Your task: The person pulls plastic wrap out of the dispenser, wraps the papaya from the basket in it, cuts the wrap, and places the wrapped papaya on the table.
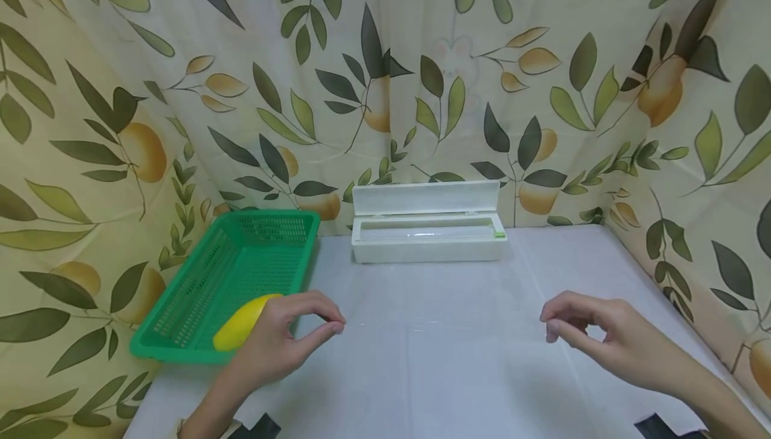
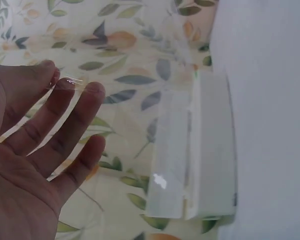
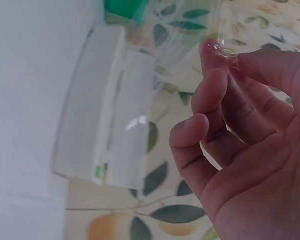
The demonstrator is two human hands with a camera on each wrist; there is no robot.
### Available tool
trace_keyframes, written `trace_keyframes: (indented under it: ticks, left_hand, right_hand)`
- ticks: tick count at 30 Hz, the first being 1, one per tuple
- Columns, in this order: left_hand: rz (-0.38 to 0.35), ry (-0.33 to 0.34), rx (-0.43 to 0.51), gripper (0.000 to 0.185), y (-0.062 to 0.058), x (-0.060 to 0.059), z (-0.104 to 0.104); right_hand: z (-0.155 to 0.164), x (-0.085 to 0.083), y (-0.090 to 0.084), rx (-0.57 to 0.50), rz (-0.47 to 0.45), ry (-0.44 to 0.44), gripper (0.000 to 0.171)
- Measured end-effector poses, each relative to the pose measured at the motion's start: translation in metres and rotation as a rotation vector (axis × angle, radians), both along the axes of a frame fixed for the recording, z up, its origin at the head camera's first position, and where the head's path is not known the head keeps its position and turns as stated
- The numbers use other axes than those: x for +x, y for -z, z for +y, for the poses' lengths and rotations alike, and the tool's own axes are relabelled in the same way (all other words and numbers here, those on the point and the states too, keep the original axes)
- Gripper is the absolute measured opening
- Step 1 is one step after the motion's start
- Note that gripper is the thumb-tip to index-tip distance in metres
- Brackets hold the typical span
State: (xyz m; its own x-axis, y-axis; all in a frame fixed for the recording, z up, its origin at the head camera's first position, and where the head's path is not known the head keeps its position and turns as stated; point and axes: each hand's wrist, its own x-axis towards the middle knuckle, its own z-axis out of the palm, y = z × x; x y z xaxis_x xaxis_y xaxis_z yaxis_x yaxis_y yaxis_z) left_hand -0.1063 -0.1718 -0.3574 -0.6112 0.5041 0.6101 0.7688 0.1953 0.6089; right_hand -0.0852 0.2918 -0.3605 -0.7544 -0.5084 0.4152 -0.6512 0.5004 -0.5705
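Observation:
A sheet of clear cling film (image 1: 424, 325) stretches between the two hands above the table, visible mostly by its glints. My left hand (image 1: 283, 335) pinches one edge between thumb and fingertips; in the left wrist view the film (image 2: 76, 82) crosses the fingertips, with the other fingers spread. On the other side my right hand (image 1: 614, 338) pinches the film (image 3: 227, 51) between thumb and index finger, its other fingers bent. Beyond the hands, a white cling film dispenser box (image 1: 429, 251) stands with its lid (image 1: 425, 198) raised and a roll inside.
A green plastic basket (image 1: 175, 285) stands at the left, holding a smooth yellow mango-like thing (image 1: 241, 325) partly behind the left hand. The white table (image 1: 482, 385) meets leaf-patterned curtains (image 1: 421, 91) at the back and sides. A green slider (image 1: 499, 234) sits on the box's right end.

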Motion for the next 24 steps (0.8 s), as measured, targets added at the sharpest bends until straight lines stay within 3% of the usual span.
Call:
trace_keyframes:
  ticks: [5,11,19,24]
  left_hand:
    - [-0.059,0.005,0.014,0.021,0.026,0.012,0.002]
    - [-0.106,0.003,0.002,0.020,0.049,0.021,0.005]
    - [-0.148,-0.015,-0.030,0.017,0.075,0.028,0.003]
    - [-0.190,-0.043,-0.030,0.013,0.093,0.031,0.005]
  right_hand:
    - [-0.002,0.012,0.037,-0.108,-0.156,-0.016,0.034]
    - [-0.005,0.025,0.069,-0.205,-0.240,-0.002,0.030]
    - [-0.005,0.030,0.086,-0.227,-0.285,0.030,0.027]
    - [-0.007,0.031,0.094,-0.233,-0.266,0.063,0.025]
